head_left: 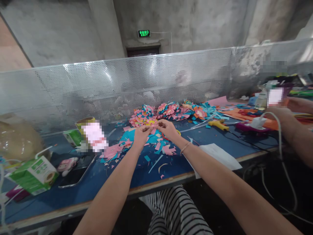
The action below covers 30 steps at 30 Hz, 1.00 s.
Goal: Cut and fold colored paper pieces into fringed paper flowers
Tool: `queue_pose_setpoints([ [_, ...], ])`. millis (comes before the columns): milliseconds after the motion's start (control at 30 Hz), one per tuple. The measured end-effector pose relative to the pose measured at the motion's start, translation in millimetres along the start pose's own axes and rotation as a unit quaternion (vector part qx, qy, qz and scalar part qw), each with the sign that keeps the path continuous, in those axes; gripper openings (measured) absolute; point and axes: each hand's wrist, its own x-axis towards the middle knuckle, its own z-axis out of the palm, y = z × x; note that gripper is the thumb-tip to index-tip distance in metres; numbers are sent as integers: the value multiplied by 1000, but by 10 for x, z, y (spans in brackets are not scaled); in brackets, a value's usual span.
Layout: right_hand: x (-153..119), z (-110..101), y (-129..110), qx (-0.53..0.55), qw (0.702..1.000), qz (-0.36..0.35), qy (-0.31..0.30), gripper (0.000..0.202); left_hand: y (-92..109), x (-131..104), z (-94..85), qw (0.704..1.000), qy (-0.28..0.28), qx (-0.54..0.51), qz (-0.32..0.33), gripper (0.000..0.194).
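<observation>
Pink paper [154, 126] is pinched in the fingers of both the left hand [141, 134] and right hand [169, 129], over the blue table [176, 165], nearer than the paper flowers [171, 110].

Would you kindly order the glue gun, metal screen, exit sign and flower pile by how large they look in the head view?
1. Metal screen
2. Flower pile
3. Glue gun
4. Exit sign, though it is farther away, so its true size is unsure.
</observation>
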Motion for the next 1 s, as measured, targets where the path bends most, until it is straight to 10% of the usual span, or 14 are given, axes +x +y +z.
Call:
queue_pose_setpoints([
  [1000,-8,4,-34,-23,997,-58,39,21,-40,21,48,999,15,-10,30,23],
])
